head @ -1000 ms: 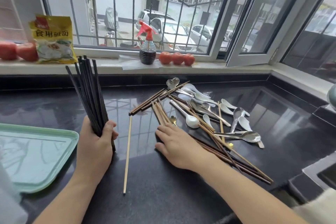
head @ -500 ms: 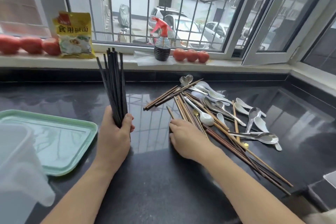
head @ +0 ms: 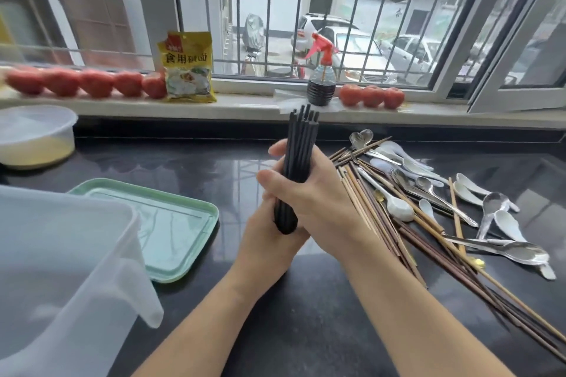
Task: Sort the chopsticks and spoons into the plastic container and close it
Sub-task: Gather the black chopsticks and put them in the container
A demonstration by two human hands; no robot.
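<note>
Right hand (head: 318, 202) now gripping black chopsticks (head: 298, 156), black counter (head: 306, 330)

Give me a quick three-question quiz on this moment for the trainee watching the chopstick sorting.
1. True or false: both hands grip the bundle of black chopsticks.
2. Multiple choice: where does the green lid lie? A) on the windowsill B) flat on the counter, left of the hands C) on the plastic container
3. Fill in: the loose spoons and brown chopsticks lie in a mixed pile to the ____ of the hands.

Key
1. True: the left hand holds the lower end, the right hand wraps the middle, and the bundle stands upright.
2. B
3. right
</note>
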